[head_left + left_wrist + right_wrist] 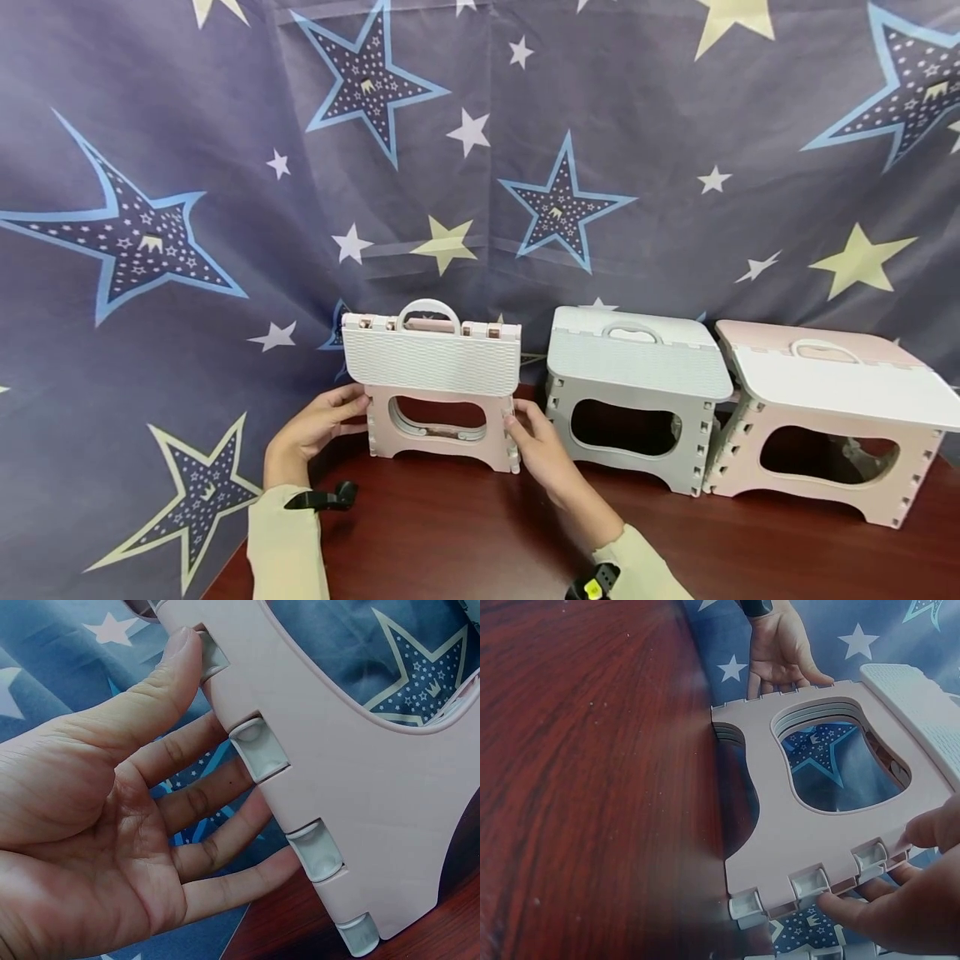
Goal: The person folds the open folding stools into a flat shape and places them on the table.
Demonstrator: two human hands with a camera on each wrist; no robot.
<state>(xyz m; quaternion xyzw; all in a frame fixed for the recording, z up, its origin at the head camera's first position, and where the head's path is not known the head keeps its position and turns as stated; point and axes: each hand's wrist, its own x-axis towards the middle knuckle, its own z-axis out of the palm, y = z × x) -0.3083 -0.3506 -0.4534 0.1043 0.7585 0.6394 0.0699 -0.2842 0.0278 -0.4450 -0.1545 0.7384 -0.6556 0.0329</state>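
Observation:
A folding step stool (431, 365) with a white woven-textured top, a white carry handle and pink legs stands on the table, its top half-panel hanging down in front. My left hand (318, 425) grips its left side edge; in the left wrist view the thumb (180, 664) lies on the edge and the fingers reach behind the pink leg panel (375, 787). My right hand (540, 450) holds the opposite side edge, thumb on the front, fingers at the hinges in the right wrist view. The stool's back is hidden in the head view.
To the right stand a grey-green folding stool (637, 358) and a pink-and-white one (847, 383), both unfolded and close together. The table (450, 533) is dark red-brown wood. A star-patterned cloth (637, 125) hangs behind and on the left.

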